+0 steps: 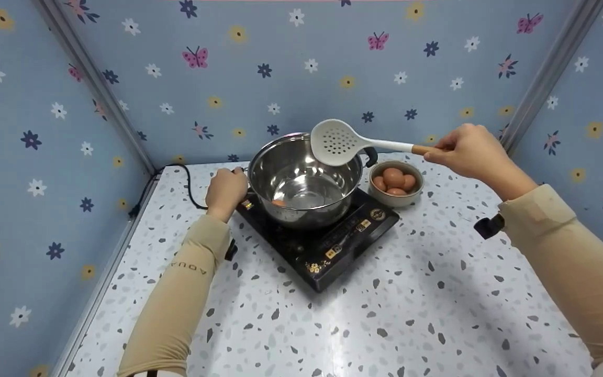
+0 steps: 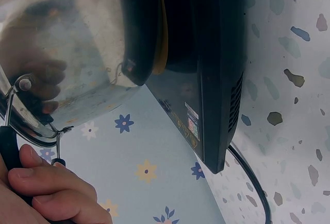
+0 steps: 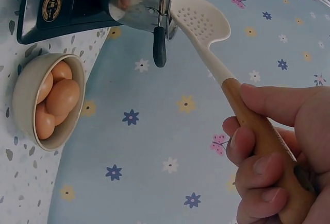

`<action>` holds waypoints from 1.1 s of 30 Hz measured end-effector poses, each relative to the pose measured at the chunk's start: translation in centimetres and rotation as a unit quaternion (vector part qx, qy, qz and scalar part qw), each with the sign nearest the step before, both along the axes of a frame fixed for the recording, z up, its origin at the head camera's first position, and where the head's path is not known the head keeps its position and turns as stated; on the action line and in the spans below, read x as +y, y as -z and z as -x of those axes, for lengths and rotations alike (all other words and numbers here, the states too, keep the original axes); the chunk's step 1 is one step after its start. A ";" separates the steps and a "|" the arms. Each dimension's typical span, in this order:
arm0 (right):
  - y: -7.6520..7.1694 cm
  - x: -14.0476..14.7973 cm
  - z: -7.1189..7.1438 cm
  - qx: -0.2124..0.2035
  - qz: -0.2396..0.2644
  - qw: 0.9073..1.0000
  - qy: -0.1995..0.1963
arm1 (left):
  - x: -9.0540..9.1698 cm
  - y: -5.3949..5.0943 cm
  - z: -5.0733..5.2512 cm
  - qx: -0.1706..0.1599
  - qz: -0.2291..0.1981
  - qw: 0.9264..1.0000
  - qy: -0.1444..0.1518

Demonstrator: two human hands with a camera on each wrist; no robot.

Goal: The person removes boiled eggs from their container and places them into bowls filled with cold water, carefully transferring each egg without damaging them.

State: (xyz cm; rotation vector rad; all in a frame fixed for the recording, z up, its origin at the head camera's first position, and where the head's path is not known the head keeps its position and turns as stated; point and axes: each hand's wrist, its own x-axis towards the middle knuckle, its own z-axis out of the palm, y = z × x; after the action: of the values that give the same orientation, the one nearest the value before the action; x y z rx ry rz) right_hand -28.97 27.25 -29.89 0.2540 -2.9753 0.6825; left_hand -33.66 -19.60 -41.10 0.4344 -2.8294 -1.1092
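Observation:
A steel pot (image 1: 306,215) stands on a black induction cooker (image 1: 327,251), with part of a brown egg (image 1: 278,202) showing low inside it. My left hand (image 1: 226,189) grips the pot's left handle; in the left wrist view its fingers (image 2: 56,185) curl round the black grip (image 2: 9,149). My right hand (image 1: 469,149) holds a white skimmer (image 1: 335,142) by its wooden handle (image 3: 252,116). The skimmer's perforated head is raised over the pot's right rim and carries nothing. Right of the pot sits a bowl (image 1: 397,200) of several brown eggs (image 1: 393,177).
A black power cord (image 1: 189,183) runs from the cooker to the left edge of the speckled table (image 1: 411,314). Flower-patterned panels (image 1: 280,68) rise behind and at both sides. The pot's right handle (image 1: 371,156) points toward the back right, near the bowl.

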 end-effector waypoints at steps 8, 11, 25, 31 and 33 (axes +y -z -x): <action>-0.2 -1.2 0.3 -0.007 -0.038 0.999 -0.029 | 0.0 0.1 0.0 0.006 0.004 1.000 0.002; -0.3 -1.5 0.4 -0.010 -0.045 0.998 -0.037 | 0.1 0.1 0.0 0.002 0.005 1.000 -0.004; -0.8 -3.9 1.0 0.006 -0.116 0.990 -0.077 | 0.1 0.1 0.1 0.007 0.004 1.000 -0.008; -0.3 -4.5 1.4 0.002 -0.125 0.989 -0.085 | 0.1 0.3 0.1 0.015 0.004 1.000 -0.006; -0.1 -4.8 1.5 0.001 -0.128 0.988 -0.088 | 0.1 0.2 0.1 0.016 0.004 1.000 -0.005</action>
State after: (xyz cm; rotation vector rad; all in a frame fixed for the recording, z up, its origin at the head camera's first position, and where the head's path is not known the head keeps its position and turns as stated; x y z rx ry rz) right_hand -30.44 22.46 -29.75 0.5386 -3.0594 0.3100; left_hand -33.75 -19.51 -41.34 0.4267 -2.7991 -1.0926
